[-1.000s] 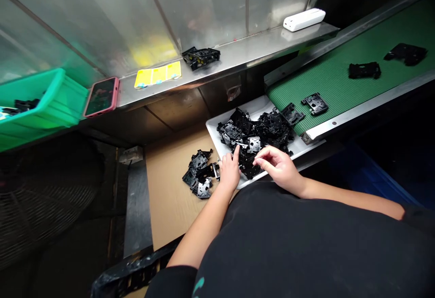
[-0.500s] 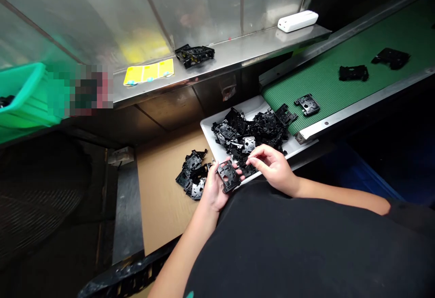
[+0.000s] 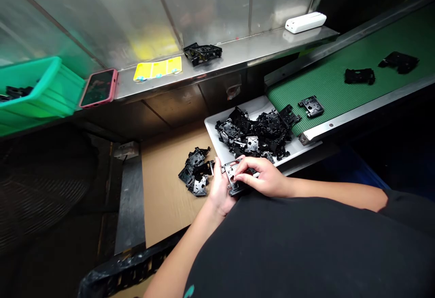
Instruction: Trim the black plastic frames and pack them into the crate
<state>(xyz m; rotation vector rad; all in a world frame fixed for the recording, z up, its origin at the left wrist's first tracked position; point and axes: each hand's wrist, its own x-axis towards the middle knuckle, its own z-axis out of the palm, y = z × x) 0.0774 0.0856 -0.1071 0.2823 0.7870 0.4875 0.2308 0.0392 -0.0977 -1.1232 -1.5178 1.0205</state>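
Note:
My left hand [image 3: 220, 192] holds a flat black plastic part [image 3: 231, 171] with cut-outs, its face catching the light. Over that face is my right hand [image 3: 263, 176], thumb and forefinger pinched together at the part's surface; anything between the fingertips is too small or hidden to make out. Left of my hands, several similar parts lie in a small pile [image 3: 195, 171] on a cardboard sheet [image 3: 163, 207]. Just beyond my hands, a white tray [image 3: 212, 128] holds a heap of black parts [image 3: 268, 128].
A green conveyor belt [image 3: 329, 89] at the right carries several black parts. On the metal shelf [image 3: 251, 46] are a white device [image 3: 306, 22], black frames [image 3: 203, 53], yellow cards [image 3: 158, 68], a pink-cased phone [image 3: 99, 88] and a green bin [image 3: 63, 87].
My right hand has moved left onto the part in my left hand. That part has tilted, and its face now shines. The view has shifted slightly.

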